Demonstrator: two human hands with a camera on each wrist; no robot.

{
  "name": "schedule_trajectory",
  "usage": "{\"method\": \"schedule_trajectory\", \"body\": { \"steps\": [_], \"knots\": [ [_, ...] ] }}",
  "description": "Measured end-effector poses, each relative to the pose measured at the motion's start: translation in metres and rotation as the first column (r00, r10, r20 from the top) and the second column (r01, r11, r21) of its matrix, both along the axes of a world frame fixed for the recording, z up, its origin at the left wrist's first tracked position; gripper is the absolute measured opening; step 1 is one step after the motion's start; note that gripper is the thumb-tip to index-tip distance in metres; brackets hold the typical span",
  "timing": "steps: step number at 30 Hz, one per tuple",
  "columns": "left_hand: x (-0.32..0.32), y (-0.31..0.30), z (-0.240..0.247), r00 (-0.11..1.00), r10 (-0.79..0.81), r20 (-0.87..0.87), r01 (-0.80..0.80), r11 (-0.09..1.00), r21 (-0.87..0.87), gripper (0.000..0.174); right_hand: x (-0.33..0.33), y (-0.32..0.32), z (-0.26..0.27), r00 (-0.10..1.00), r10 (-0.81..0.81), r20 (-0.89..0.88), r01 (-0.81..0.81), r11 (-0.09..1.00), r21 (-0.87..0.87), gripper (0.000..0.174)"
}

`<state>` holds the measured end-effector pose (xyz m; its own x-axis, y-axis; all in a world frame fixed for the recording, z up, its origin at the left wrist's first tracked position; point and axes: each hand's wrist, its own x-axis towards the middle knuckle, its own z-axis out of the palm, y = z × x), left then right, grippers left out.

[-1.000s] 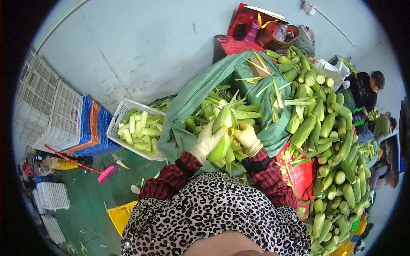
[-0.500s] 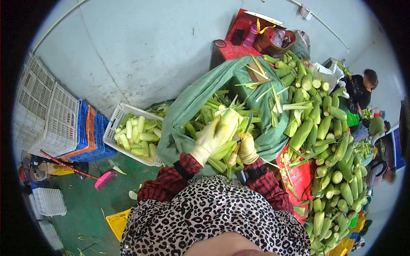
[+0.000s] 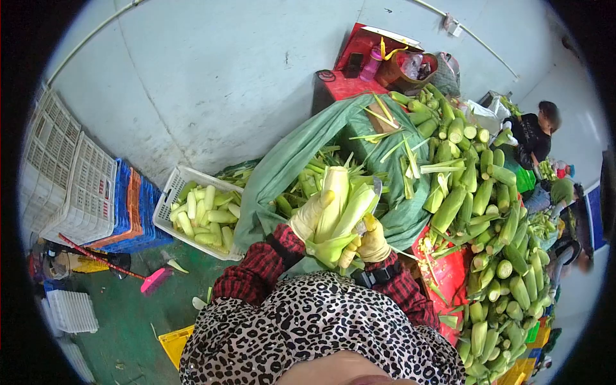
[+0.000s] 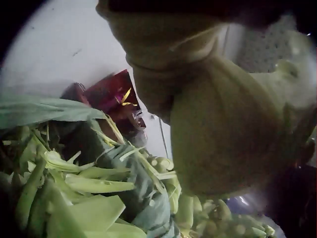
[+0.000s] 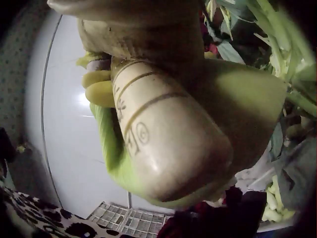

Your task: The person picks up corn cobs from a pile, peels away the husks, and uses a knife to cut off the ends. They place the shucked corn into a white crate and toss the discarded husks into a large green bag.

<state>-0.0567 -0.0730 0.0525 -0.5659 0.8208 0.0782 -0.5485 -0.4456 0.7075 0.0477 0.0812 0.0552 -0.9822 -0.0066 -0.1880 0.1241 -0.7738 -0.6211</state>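
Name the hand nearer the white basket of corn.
Left. The left hand grips the corn ear on the side facing the white basket; the right hand, holding a knife, lies beyond.

Pale blue-grey wall [image 3: 212, 70], green floor [image 3: 128, 308], stacked white crates [image 3: 64, 179], red table [image 3: 348, 87]

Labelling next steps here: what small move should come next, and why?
Probably draw the pale-handled knife in the right grip down the pale green husked stalk to strip a leaf. The left grip holds it upright over the green sack, its outer leaves are splayed, and the blade seems to lie beside them.
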Motion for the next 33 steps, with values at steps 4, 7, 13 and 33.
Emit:
{"method": "schedule_trajectory", "body": {
  "steps": [4,7,13,33],
  "knots": [
    [-0.014,0.001,0.0,0.996,0.067,-0.052,-0.071,0.994,-0.081,0.066,0.0,0.002,0.018,0.999,0.053,0.007,-0.053,0.998,0.041,0.034],
    [-0.014,0.018,-0.015,0.922,0.252,-0.294,-0.295,0.949,-0.113,0.063,-0.008,0.015,-0.002,0.997,0.065,-0.033,-0.055,0.969,0.241,0.032],
    [-0.024,0.012,-0.05,0.944,0.327,-0.03,-0.322,0.902,-0.286,0.054,-0.011,0.04,-0.021,0.998,0.056,0.018,-0.058,0.985,0.161,0.03],
    [-0.048,-0.013,-0.024,0.784,0.595,-0.177,-0.608,0.794,-0.02,0.058,-0.035,0.13,-0.027,0.881,-0.451,-0.145,0.153,-0.019,0.988,0.062]
  ]
}}
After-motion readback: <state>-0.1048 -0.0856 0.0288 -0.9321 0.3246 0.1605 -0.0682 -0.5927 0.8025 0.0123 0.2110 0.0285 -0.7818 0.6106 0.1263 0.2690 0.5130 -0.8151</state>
